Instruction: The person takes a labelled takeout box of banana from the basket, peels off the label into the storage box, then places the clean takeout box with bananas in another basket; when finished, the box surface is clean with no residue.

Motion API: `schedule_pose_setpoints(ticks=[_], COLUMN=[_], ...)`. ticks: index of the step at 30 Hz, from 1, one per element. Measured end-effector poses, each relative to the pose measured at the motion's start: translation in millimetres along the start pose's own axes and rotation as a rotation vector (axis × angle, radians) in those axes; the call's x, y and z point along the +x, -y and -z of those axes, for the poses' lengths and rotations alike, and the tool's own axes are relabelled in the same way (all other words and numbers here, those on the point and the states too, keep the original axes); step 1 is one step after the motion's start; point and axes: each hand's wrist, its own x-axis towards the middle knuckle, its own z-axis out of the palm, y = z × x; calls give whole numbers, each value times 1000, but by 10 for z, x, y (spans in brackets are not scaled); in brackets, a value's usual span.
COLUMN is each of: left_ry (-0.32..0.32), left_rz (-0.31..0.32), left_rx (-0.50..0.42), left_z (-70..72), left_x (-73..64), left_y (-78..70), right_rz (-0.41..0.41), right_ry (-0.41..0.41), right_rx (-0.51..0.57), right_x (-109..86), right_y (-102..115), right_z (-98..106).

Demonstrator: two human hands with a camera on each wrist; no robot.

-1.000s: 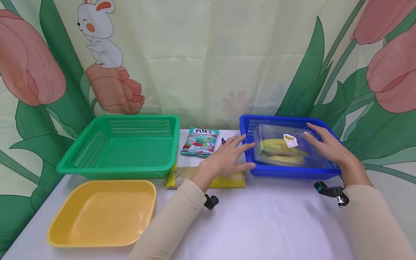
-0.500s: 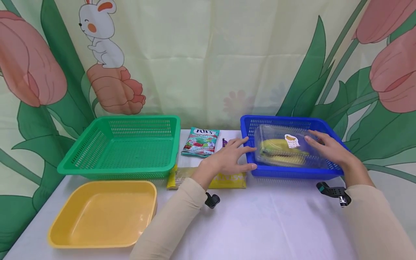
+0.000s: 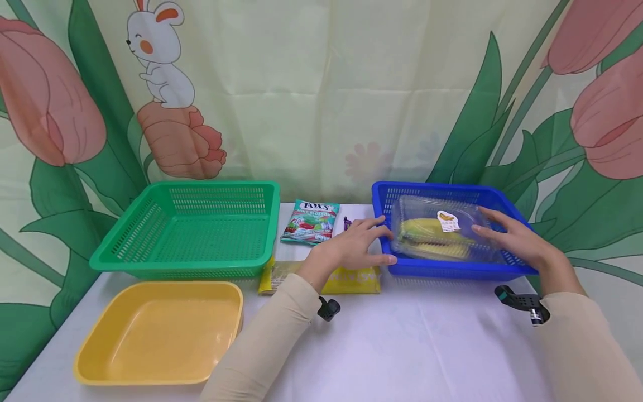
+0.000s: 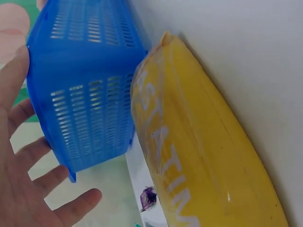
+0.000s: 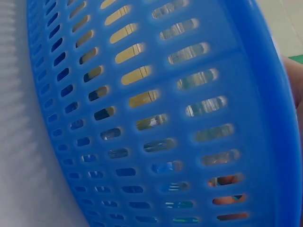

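Both hands at blue basket, fingers spread, well apart.

Clear plastic box [image 3: 424,207] with yellow fruit [image 3: 427,229] and a banana label [image 3: 449,221] sits inside the blue basket [image 3: 452,270]. Left hand [image 3: 351,244]: fingers fanned out, touching basket's left rim, nothing gripped. Right hand [image 3: 522,237]: thumb and fingers parted over the box's right end; can't tell how firm the contact is. Yellow packet [image 3: 349,286] lies under left hand, printed side partly covered. FOX'S sweets bag [image 3: 310,222] behind it, between blue and green baskets [image 3: 183,267].
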Motion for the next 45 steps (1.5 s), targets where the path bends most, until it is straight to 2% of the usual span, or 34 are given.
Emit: schedule_pose_setpoints(ticks=[5, 10, 15, 19, 25, 30, 39, 45], left_ry=[-18, -44, -42, -44, -72, -87, -98, -116], left_rz=[-10, -10, -13, -21, -25, -36, -34, -30], left_rx=[-11, -13, -15, -2, 27, 13, 12, 22], left_z=[0, 15, 20, 24, 30, 13, -2, 12], left_x=[0, 8, 18, 22, 8, -3, -38, -125], left_y=[-7, -17, -22, -24, 13, 53, 60, 169], right_rz=[29, 20, 17, 42, 82, 60, 35, 46], right_ry=[-15, -46, -78, -139, -252, -320, -385, -381], right_rx=[36, 44, 81, 107, 89, 103, 91, 85], right_x=[-12, -36, -72, -99, -122, -168, -311, -398], right_y=[-13, -15, -28, -36, -2, 22, 48, 175], right_z=[-1, 14, 19, 16, 2, 14, 96, 104])
